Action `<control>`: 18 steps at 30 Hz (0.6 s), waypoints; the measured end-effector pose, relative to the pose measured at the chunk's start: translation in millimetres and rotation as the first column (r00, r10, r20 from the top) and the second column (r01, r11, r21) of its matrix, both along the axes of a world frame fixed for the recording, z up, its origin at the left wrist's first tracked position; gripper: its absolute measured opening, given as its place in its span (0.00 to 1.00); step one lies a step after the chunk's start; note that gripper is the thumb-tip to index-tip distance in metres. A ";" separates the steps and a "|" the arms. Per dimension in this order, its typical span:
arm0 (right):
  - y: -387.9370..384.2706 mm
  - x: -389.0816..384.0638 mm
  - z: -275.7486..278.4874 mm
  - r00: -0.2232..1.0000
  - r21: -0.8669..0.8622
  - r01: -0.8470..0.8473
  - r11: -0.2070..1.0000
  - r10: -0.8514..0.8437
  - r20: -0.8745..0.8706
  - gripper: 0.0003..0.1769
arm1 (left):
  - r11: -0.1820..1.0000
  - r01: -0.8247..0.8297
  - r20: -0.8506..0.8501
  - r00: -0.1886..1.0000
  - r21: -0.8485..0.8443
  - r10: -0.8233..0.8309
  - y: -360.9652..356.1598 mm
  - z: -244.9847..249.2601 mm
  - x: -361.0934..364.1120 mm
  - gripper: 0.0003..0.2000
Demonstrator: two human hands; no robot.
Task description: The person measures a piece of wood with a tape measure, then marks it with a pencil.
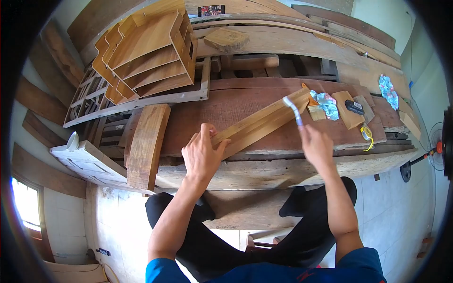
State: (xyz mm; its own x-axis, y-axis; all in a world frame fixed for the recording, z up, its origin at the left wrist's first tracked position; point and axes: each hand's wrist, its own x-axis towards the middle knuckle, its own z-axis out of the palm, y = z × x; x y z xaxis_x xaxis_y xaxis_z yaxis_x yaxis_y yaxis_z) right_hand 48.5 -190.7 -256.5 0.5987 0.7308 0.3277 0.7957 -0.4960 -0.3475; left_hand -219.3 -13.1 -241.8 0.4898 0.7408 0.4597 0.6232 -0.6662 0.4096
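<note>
My left hand (pixel 202 154) grips the near end of a long, light-brown wooden piece (pixel 264 121), thumb on one side and fingers on the other. The piece slants away to the right across a reddish-brown plank (pixel 188 118), and a lengthwise edge or groove runs along it. My right hand (pixel 317 146) is closed around a white toothbrush (pixel 295 111), slightly smeared by motion. Its pale head overlaps the far end of the wooden piece in this view. Just beyond that end lie a wide brush (pixel 315 112) with a wooden handle and a crumpled blue patterned cloth (pixel 326 104).
A tiered wooden organizer (pixel 151 52) stands at the back left. To the right are a wood block (pixel 348 111), a black box-like item (pixel 354 107), a tape measure (pixel 366 132) and another crumpled cloth (pixel 389 92). A thick board (pixel 147 146) lies left; a phone (pixel 211 10) stands behind.
</note>
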 end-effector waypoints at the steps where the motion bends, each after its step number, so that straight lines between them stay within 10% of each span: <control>1: 3.0 -15.3 3.5 0.997 -0.022 -0.051 0.998 0.049 -0.065 0.22 | 1.000 0.014 0.002 1.000 0.002 -0.014 -0.4 0.6 1.0 0.24; 6: 10.6 -67.3 -5.7 0.928 0.031 -0.350 0.936 0.351 -0.124 0.15 | 0.991 0.134 -0.005 0.991 0.021 -0.134 8.3 2.4 -2.5 0.24; 12: 8.1 17.6 -8.1 0.997 -0.033 0.071 0.997 -0.070 0.042 0.24 | 0.921 0.282 0.167 0.955 -0.270 -0.244 27.5 14.2 -17.4 0.20; 18: 8.9 -66.6 6.4 0.945 -0.126 -0.282 0.951 0.253 -0.205 0.15 | 0.836 0.415 0.130 0.909 -0.358 -0.396 48.1 14.3 -30.9 0.19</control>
